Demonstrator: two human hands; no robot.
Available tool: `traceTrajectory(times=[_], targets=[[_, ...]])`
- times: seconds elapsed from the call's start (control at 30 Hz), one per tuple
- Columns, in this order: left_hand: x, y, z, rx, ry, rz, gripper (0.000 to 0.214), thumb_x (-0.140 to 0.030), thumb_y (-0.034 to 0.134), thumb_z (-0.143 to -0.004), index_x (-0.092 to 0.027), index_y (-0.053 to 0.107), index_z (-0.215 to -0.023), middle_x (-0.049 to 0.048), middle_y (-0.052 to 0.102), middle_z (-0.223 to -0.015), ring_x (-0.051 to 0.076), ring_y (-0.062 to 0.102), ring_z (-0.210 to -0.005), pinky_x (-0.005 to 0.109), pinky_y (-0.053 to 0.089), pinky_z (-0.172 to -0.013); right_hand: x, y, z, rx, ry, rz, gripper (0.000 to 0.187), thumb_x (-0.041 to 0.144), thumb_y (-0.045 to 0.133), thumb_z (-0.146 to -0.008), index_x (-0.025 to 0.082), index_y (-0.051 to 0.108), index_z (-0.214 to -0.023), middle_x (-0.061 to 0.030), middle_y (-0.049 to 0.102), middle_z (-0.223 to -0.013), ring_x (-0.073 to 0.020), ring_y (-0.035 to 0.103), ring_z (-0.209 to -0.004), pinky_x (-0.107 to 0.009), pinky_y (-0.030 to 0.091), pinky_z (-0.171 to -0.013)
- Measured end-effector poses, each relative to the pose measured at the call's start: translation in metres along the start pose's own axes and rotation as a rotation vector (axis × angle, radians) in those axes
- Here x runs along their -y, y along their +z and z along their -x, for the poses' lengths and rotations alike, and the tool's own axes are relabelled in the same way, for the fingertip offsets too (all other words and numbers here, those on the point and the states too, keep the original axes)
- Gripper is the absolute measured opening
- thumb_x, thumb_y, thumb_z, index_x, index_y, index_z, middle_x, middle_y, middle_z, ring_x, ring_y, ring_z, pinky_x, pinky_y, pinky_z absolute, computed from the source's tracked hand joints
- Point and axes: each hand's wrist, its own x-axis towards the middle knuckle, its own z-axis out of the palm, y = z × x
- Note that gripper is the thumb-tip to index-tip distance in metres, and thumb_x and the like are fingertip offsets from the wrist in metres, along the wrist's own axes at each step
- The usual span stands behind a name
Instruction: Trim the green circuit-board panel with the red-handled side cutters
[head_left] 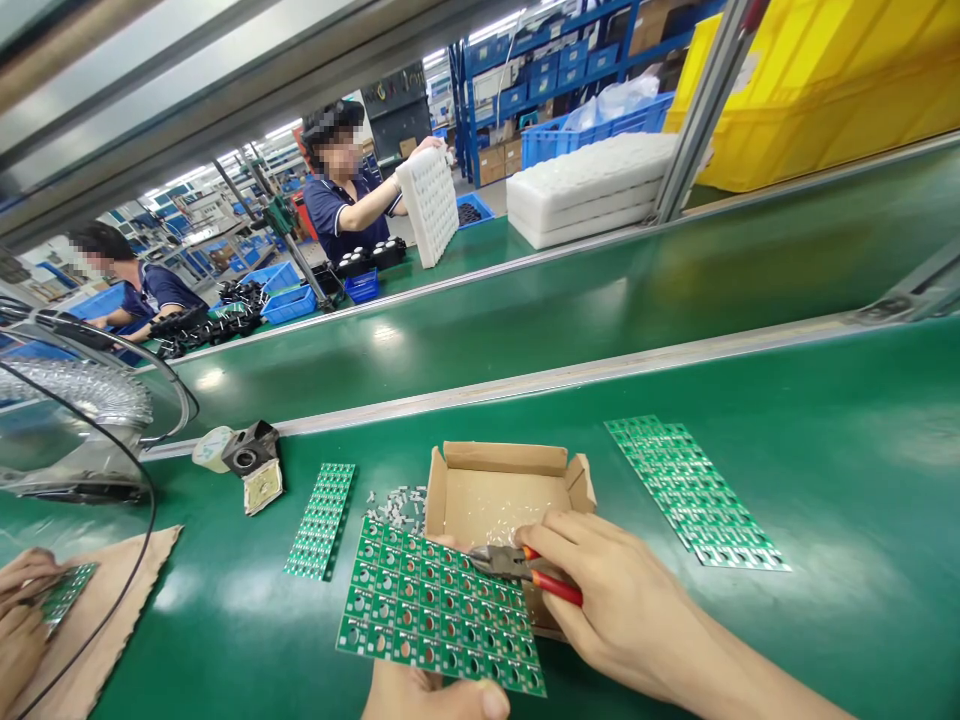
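Observation:
My left hand [431, 695] grips a green circuit board panel [442, 610] from below, thumb at its near edge. The panel carries rows of round holes and is tilted over the front of a shallow cardboard box [504, 458]. In my right hand [607, 590] is a pair of cutting pliers [506, 562] with red handles. Their jaws lie at the panel's upper right edge; whether they touch it I cannot tell. Tiny light bits lie in the box. Beside it on the left is a pile of small grey-white pieces [397, 505].
More circuit board panels lie at the left [322, 520] and right [697, 490]. A co-worker's hands [26, 600] hold a board over brown cardboard [127, 620] at far left. A cable and foil duct [75, 390] stand there. Two people work across the green conveyor [480, 310].

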Motion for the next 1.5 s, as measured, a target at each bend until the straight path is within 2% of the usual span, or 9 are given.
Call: traceTrajectory(times=[0.2,0.3,0.43,0.57,0.67,0.87,1.1,1.3,1.5], targets=[[-0.006,-0.004,-0.002,0.149,-0.019,-0.057,0.094,-0.053,0.063,-0.082,-0.035,0.016,-0.162,0.0001,0.065,-0.127,0.038,0.034,-0.145,0.058,0.032,-0.121,0.001,-0.002,-0.001,-0.017,-0.011,-0.01,0.017,0.013,0.046,-0.087,0.02,0.06,-0.093,-0.0007,0.056,-0.086,-0.0158,0.045,-0.078,-0.029,0.03,-0.071],[-0.007,-0.004,-0.003,0.122,-0.013,-0.055,0.093,-0.054,0.064,-0.08,-0.035,0.022,-0.16,0.0015,0.066,-0.124,0.039,0.034,-0.145,0.059,0.031,-0.12,0.001,-0.001,0.0,-0.022,-0.021,-0.008,0.017,0.013,0.045,-0.088,0.02,0.06,-0.093,-0.0005,0.055,-0.085,-0.0156,0.045,-0.078,-0.029,0.03,-0.071],[-0.009,-0.004,-0.004,0.067,-0.026,-0.029,0.103,-0.045,0.077,-0.066,-0.031,0.032,-0.158,0.0042,0.066,-0.123,0.042,0.035,-0.143,0.057,0.032,-0.12,-0.001,0.0,0.0,-0.029,-0.018,-0.009,0.016,0.013,0.045,-0.088,0.02,0.06,-0.089,-0.0003,0.055,-0.082,-0.0155,0.045,-0.076,-0.028,0.03,-0.07],[-0.013,-0.003,-0.007,0.062,0.006,0.033,0.099,-0.039,0.077,-0.067,-0.037,0.034,-0.156,-0.0007,0.068,-0.118,0.04,0.033,-0.144,0.053,0.037,-0.118,-0.001,-0.002,-0.001,-0.003,-0.013,-0.005,0.014,0.011,0.044,-0.083,0.019,0.055,-0.08,-0.0004,0.054,-0.076,-0.0155,0.044,-0.07,-0.028,0.029,-0.066],[-0.015,-0.002,-0.008,0.059,-0.021,0.079,0.099,-0.038,0.077,-0.066,-0.04,0.035,-0.155,-0.0021,0.069,-0.116,0.041,0.035,-0.143,0.054,0.039,-0.116,-0.002,-0.004,0.001,0.026,0.007,0.002,0.013,0.011,0.043,-0.082,0.018,0.053,-0.077,-0.0006,0.053,-0.073,-0.0158,0.043,-0.067,-0.028,0.027,-0.063],[-0.015,0.0,-0.008,0.04,-0.058,0.166,0.104,-0.038,0.082,-0.061,-0.032,0.038,-0.155,0.0036,0.068,-0.121,0.043,0.04,-0.14,0.055,0.036,-0.117,-0.003,-0.004,0.0,0.001,-0.009,-0.002,0.015,0.014,0.045,-0.086,0.021,0.058,-0.086,-0.0007,0.054,-0.08,-0.0168,0.046,-0.074,-0.028,0.03,-0.068],[-0.013,-0.002,-0.008,-0.016,0.023,0.117,0.1,-0.033,0.081,-0.064,-0.04,0.038,-0.154,0.0006,0.069,-0.118,0.042,0.043,-0.137,0.056,0.042,-0.113,-0.002,-0.001,0.0,-0.015,-0.011,-0.019,0.018,0.014,0.045,-0.088,0.022,0.06,-0.093,0.0001,0.055,-0.085,-0.0156,0.046,-0.078,-0.028,0.03,-0.072],[-0.015,-0.003,-0.007,0.087,-0.023,0.065,0.098,-0.043,0.075,-0.072,-0.037,0.029,-0.158,0.0015,0.068,-0.119,0.04,0.04,-0.141,0.057,0.038,-0.117,-0.002,-0.001,0.0,-0.028,-0.016,-0.016,0.017,0.014,0.046,-0.087,0.022,0.06,-0.093,0.0006,0.055,-0.084,-0.0151,0.046,-0.077,-0.028,0.03,-0.072],[-0.022,-0.002,-0.007,0.129,-0.076,0.084,0.087,-0.048,0.075,-0.072,-0.037,0.04,-0.151,0.0035,0.069,-0.109,0.038,0.049,-0.133,0.052,0.039,-0.114,-0.001,-0.002,-0.001,-0.012,-0.009,-0.012,0.016,0.014,0.045,-0.086,0.02,0.059,-0.088,-0.0002,0.055,-0.081,-0.0159,0.046,-0.074,-0.028,0.03,-0.069]])
